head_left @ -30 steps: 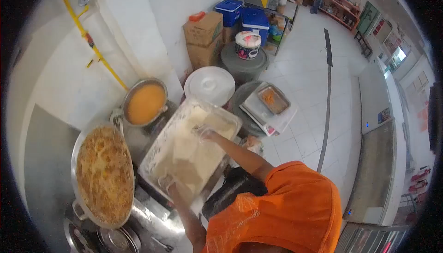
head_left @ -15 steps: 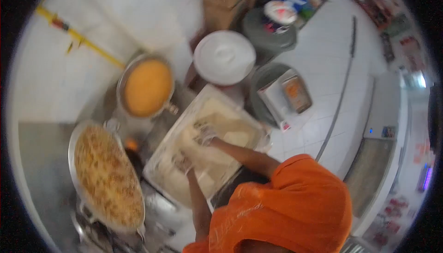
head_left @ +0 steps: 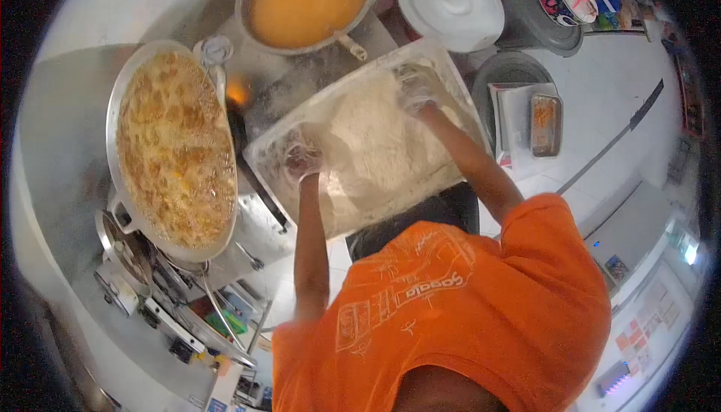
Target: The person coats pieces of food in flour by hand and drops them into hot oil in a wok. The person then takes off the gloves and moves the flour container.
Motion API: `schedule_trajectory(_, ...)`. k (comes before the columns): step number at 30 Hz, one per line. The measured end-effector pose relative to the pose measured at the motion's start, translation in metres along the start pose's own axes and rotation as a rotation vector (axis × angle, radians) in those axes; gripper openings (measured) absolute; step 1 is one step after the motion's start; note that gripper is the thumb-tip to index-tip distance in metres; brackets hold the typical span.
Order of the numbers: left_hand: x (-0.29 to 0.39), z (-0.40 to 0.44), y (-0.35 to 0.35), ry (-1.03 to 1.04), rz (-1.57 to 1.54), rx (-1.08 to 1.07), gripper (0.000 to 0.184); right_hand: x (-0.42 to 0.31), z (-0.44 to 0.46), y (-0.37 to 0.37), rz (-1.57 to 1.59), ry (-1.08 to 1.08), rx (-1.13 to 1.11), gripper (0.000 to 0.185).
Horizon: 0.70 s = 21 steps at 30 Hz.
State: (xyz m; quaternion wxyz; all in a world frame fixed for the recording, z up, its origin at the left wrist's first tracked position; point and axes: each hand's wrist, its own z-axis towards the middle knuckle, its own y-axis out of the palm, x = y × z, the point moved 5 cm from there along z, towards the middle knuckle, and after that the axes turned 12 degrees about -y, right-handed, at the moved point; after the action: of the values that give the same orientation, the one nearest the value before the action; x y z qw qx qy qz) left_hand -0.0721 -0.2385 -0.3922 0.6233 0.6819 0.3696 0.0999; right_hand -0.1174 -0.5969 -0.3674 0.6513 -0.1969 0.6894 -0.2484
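Note:
A white rectangular tub [head_left: 353, 226] holds pale flour [head_left: 368, 138]. My left hand [head_left: 302, 158], in a clear plastic glove, is in the flour near the tub's left end. My right hand [head_left: 417, 95], gloved the same way, touches the flour near the far right corner. The fingers of both are blurred and partly covered with flour, so I cannot make out whether they hold anything. Left of the tub, a large pan [head_left: 113, 130] holds pieces frying in bubbling oil [head_left: 176, 149].
A pot [head_left: 244, 10] of orange liquid stands behind the tub, beside a white lidded bucket [head_left: 451, 6]. A metal tray [head_left: 547, 145] with orange bits lies at right on a grey lid. Below the pan are a smaller pot [head_left: 124, 254] and tongs [head_left: 250, 256].
The view has turned and come closer to the tub. My hands, close together half a second ago, are now farther apart, at the tub's left and far right parts.

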Motion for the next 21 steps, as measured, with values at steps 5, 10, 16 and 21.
schedule_trajectory(5,-0.060,-0.083,-0.025,0.084,1.183,0.857,0.043,0.005,-0.104,0.030,0.450,0.229,-0.001,0.031)
schedule_trajectory(10,-0.107,-0.068,-0.037,-0.162,1.994,0.929,0.044,-0.041,-0.135,0.064,0.377,0.224,-0.452,0.033)
schedule_trajectory(16,-0.096,-0.002,-0.027,-0.010,2.166,0.724,0.046,-0.064,-0.119,0.118,0.786,-0.120,-0.151,0.033)
schedule_trajectory(21,-0.084,0.003,0.008,0.095,2.295,0.681,0.047,-0.049,-0.105,0.156,0.797,-0.242,-0.071,0.031)
